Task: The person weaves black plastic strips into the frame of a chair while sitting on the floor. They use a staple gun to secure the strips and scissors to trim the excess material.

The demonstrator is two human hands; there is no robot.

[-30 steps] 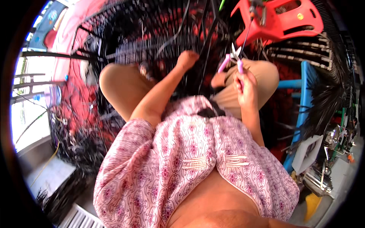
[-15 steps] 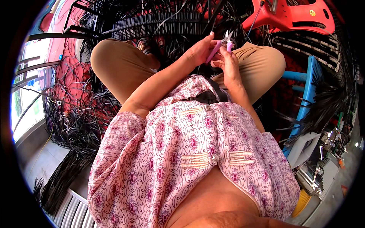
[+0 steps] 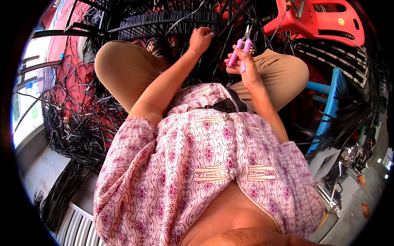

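In my right hand [image 3: 251, 74] is a pair of snips [image 3: 247, 45] with pink-lilac handles. Its metal blades point away from me and are slightly apart. My left hand [image 3: 200, 40] is at the near edge of a black woven panel [image 3: 164, 22], to the left of the snips. Its fingers are curled in; whether a strip lies between them is too small to make out. The panel, made of narrow black strips on a curved frame, spans the far side beyond my knees.
Loose black strips [image 3: 78, 135] are heaped on the red floor covering at the left. A red plastic stool [image 3: 312, 20] stands far right, with a dark cord-ended tool on it. Below it are a striped dark woven piece [image 3: 332, 57] and a blue frame [image 3: 328, 115].
My left hand has left the snips and moved left and away from me to the panel. The snips now sit in my right hand alone, turned more upright.
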